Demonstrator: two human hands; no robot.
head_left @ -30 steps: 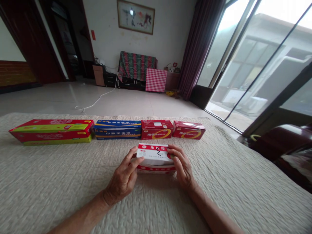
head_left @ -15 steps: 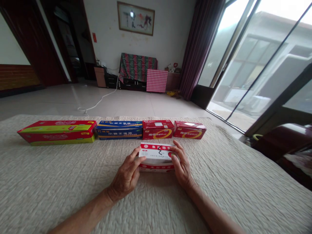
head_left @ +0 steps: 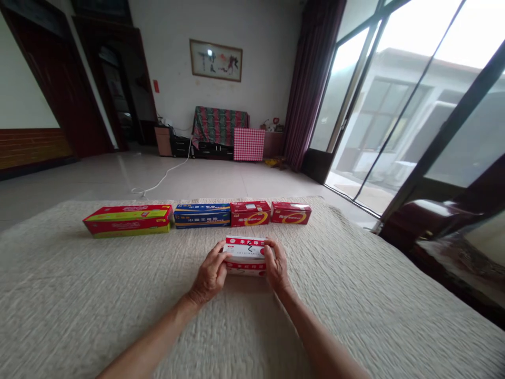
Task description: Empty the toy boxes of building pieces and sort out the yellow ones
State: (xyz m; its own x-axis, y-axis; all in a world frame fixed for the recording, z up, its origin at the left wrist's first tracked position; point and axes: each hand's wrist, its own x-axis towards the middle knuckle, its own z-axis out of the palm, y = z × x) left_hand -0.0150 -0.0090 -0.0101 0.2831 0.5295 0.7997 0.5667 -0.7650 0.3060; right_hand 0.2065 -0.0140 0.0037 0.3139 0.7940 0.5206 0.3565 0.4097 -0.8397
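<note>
Holding what, at the centre of the figure? (Reader)

A white-and-red box (head_left: 245,256), printed top upward, on the cream textured cover (head_left: 79,305). All other positions are given from this box. (Legend)

How do the hands meet it? (Reader)

The left hand (head_left: 209,276) closes on its left end and the right hand (head_left: 277,266) on its right end. Fingers curl over the top edge, so both hands are clamped on the box. Whether its base rests on the cover or sits slightly raised cannot be told. (Legend)

What surrounds it? (Reader)

Just beyond it runs a row of four cartons, none touching it. Straight beyond is a red carton (head_left: 250,213), and beyond and to the right is a second red carton (head_left: 291,212). Beyond and to the left is a blue carton (head_left: 202,216), and farther left a long red-and-green carton (head_left: 128,220). Well beyond the box are a checked cloth (head_left: 249,144) and a framed picture (head_left: 215,53). Glass doors (head_left: 394,131) stand to its right. (Legend)

Which step does this represent? (Reader)

By judgement, it is a two-handed hold, with the box squared parallel to the row. Any lift or slide from here calls for equal pressure at both ends, a level carry, and clearance from the red carton close beyond. (Legend)
</note>
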